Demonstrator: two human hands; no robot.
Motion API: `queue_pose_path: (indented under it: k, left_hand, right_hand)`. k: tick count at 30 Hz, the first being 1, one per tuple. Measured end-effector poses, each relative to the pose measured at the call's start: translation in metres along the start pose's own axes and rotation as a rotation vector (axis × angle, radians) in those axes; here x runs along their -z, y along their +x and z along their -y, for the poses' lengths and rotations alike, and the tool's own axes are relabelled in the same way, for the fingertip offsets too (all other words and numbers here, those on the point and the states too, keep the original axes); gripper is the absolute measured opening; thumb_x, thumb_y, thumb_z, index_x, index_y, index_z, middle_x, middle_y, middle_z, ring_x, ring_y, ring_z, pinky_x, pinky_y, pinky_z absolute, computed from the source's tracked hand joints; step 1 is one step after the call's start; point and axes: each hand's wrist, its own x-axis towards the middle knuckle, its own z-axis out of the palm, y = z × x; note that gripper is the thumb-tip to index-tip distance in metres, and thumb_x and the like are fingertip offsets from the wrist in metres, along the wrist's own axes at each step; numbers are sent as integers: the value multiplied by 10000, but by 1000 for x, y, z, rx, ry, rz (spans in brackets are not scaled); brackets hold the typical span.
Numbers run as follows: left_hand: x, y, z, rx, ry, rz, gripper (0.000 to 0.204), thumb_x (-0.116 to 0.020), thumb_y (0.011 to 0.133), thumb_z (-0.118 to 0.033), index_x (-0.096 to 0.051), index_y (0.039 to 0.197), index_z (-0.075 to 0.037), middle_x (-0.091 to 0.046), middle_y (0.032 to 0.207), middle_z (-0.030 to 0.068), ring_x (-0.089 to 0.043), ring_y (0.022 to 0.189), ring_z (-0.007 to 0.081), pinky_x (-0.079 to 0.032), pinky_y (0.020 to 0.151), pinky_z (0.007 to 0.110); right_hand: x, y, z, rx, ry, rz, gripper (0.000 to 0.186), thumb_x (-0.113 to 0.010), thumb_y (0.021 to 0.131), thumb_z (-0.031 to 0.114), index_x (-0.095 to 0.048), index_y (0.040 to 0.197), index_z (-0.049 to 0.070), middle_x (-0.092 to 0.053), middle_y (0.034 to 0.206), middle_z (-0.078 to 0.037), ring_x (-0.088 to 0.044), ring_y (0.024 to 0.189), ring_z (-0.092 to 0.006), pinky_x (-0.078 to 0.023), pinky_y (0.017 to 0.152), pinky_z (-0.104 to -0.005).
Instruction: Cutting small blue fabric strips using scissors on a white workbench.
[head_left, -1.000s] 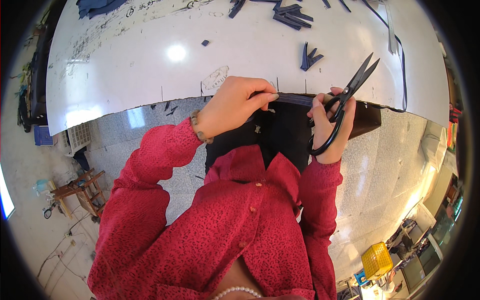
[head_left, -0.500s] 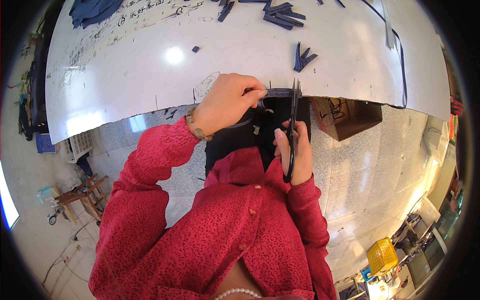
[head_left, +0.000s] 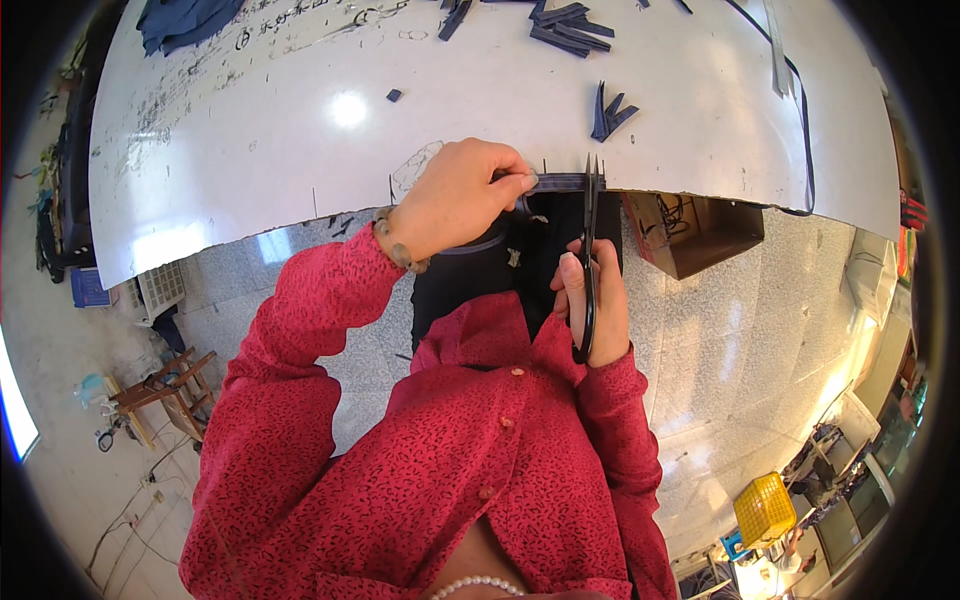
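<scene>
My left hand (head_left: pixel 465 195) pinches a dark navy strip of fabric (head_left: pixel 568 182) at the table's near edge. The strip stretches rightward along that edge, and its loose length drops below the hand toward my lap. In my right hand (head_left: pixel 604 305) is a pair of black-handled scissors (head_left: pixel 588 245), blades pointing away from me. The blades, slightly parted, cross the strip near its right end, by a short pen mark on the tabletop. My fingers wrap round the scissor handles.
On the white table (head_left: pixel 250 150) lie a few short cut strips (head_left: pixel 608 115), a pile of more strips (head_left: pixel 572 30), a small dark square (head_left: pixel 394 95) and folded navy cloth (head_left: pixel 185 22). A long dark band (head_left: pixel 803 130) hangs off the right. Under the edge sits an open cardboard box (head_left: pixel 715 245).
Both hands stay in nearly the same place. The scissors have shifted very slightly, still across the strip, and the view has moved a little.
</scene>
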Motion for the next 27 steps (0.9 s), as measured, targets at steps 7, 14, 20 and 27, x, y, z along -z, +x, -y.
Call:
queue_pose_path:
  k: [7,14,20,27]
  left_hand:
    - [3,1,-5,17,11,10,220,-584,862,-191,-681,863,7,-658,657,105,-627,593,230,-484,600,332]
    - [4,1,-8,48,34,13,206,-594,847,-180,-685,843,5,-649,647,112,-616,576,243,-481,598,342]
    - [4,1,-8,50,25,1,196,-613,841,-178,-689,846,3,-645,640,116,-617,576,250,-485,602,345]
    - [5,1,-8,88,3,17,199,-622,840,-182,-696,878,-1,-651,647,113,-626,582,230,-489,602,333]
  right_hand:
    - [5,-13,-10,180,25,83,506,-567,919,433,-418,1166,18,-538,770,-51,-462,573,-76,-383,517,-208]
    - [9,-35,-9,32,68,280,604,-633,883,453,-419,1153,-42,-523,775,-36,-483,688,-97,-403,668,-229]
    - [3,-31,-15,46,86,255,575,-610,901,449,-437,1133,-48,-525,749,-33,-485,686,-98,-404,659,-232]
    - [-6,-17,-16,120,19,216,477,-504,947,424,-422,1152,0,-510,749,-47,-425,558,-66,-366,508,-208]
